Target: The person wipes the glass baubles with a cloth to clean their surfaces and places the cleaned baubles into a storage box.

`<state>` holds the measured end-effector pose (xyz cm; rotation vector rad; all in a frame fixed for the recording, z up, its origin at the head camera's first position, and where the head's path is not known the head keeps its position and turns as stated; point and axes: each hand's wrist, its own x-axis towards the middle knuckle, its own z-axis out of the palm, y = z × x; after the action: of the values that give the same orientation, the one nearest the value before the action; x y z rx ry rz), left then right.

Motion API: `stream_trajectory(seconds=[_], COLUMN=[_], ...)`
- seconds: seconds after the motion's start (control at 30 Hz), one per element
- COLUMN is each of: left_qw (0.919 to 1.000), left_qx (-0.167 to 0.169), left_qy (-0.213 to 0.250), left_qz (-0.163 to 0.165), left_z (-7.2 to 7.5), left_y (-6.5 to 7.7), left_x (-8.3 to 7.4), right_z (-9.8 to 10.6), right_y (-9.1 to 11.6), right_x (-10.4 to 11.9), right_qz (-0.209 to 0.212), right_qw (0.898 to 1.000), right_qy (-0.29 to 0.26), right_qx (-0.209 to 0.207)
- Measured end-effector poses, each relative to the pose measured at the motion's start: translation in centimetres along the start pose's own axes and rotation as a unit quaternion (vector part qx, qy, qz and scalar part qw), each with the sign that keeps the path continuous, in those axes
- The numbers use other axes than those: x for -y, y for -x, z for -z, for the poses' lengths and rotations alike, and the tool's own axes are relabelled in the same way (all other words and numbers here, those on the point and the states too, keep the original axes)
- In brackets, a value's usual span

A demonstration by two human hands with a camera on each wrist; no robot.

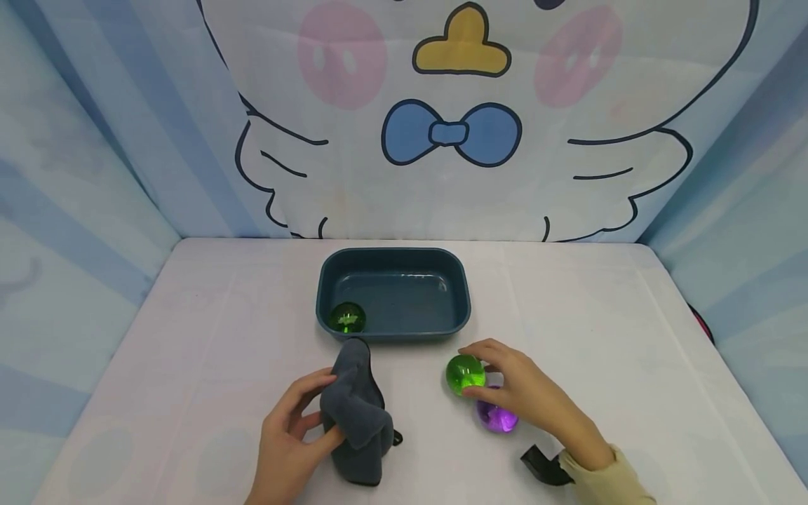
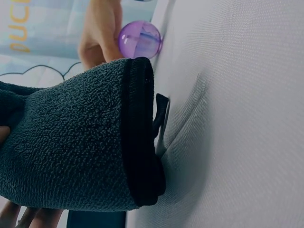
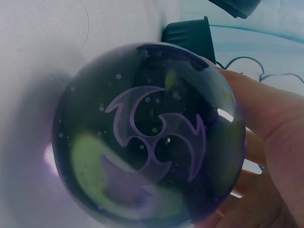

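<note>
My left hand point(image 1: 287, 438) grips a folded dark grey cloth point(image 1: 356, 421) with black edging, thumb on its near side; the cloth stands upright just in front of the tray, also filling much of the left wrist view. Thumb and fingers of my right hand point(image 1: 524, 389) pinch a clear green ball point(image 1: 465, 374) to the right. Partly under that hand sits a clear purple ball point(image 1: 497, 416). The right wrist view shows this purple ball point(image 3: 152, 137) up close, a three-bladed swirl inside it, largely hiding the green one.
A dark teal rectangular tray point(image 1: 404, 298) stands toward the back of the white-covered table point(image 1: 208, 337). In its front left corner lies a dark green ball point(image 1: 347, 318). A curved black piece point(image 1: 546, 467) shows beside the right sleeve. Printed curtains point(image 1: 95, 175) surround the table.
</note>
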<state>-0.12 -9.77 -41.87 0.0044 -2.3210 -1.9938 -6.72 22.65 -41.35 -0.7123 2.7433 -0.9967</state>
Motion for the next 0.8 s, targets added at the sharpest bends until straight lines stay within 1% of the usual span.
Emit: stream_trajectory(seconds=[0.3, 0.43, 0.63, 0.8], left_qw=[1.0, 1.0, 0.9999, 0.9994], left_qx=[-0.001, 0.0, 0.001, -0.001], left_qy=[-0.007, -0.006, -0.003, 0.009], left_qz=[0.001, 0.0, -0.013, -0.035], left_z=[0.0, 0.0, 0.0, 0.2], left_y=[0.0, -0.1, -0.2, -0.2], left_x=[0.0, -0.1, -0.1, -0.4], right_z=[0.1, 0.0, -0.2, 0.2], right_y=[0.0, 0.0, 0.0, -0.1], right_x=[0.1, 0.0, 0.0, 1.0], right_qz=[-0.008, 0.003, 0.028, 0.033], right_qw=[0.999, 0.999, 0.998, 0.997], right_qy=[-0.051, -0.049, -0.048, -0.069], right_qx=[-0.001, -0.006, -0.016, -0.015])
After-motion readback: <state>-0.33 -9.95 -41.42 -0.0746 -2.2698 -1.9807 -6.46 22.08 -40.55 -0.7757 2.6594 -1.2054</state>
